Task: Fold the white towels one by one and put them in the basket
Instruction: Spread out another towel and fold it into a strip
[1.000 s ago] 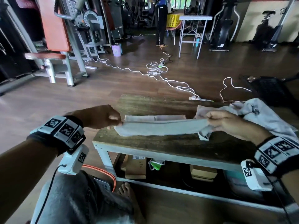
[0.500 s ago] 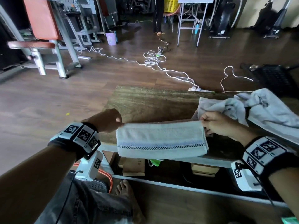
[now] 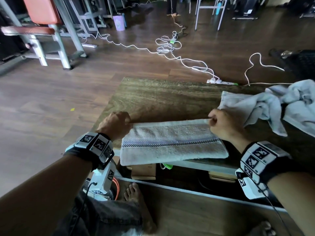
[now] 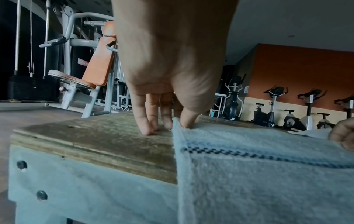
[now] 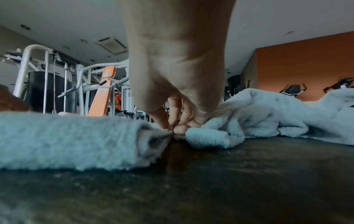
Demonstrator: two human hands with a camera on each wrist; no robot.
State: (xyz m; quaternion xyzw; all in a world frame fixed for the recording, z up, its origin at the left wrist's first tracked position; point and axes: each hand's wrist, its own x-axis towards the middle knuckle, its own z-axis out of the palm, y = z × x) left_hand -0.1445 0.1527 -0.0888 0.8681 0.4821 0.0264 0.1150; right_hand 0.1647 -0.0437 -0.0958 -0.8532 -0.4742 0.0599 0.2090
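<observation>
A folded white towel (image 3: pixel 172 142) with a dark checked stripe lies across the near edge of the wooden table (image 3: pixel 162 97), its lower part hanging over the front. My left hand (image 3: pixel 117 124) pinches its far left corner (image 4: pixel 177 123), thumb on top, other fingertips (image 4: pixel 145 128) touching the wood. My right hand (image 3: pixel 221 125) pinches the far right corner (image 5: pixel 168 132). A crumpled pile of white towels (image 3: pixel 272 104) lies at the table's right, just behind the right hand (image 5: pixel 178 125). No basket is in view.
Boxes sit on the shelf under the table (image 3: pixel 144 172). My bare foot (image 3: pixel 134 196) rests on the floor below. White cables and a power strip (image 3: pixel 214 80) trail over the floor beyond the table. A gym machine with an orange pad (image 3: pixel 42 11) stands far left.
Both hands brought the stretched towel down from the air onto the table's near edge; it now lies flat with its front part draped over the edge.
</observation>
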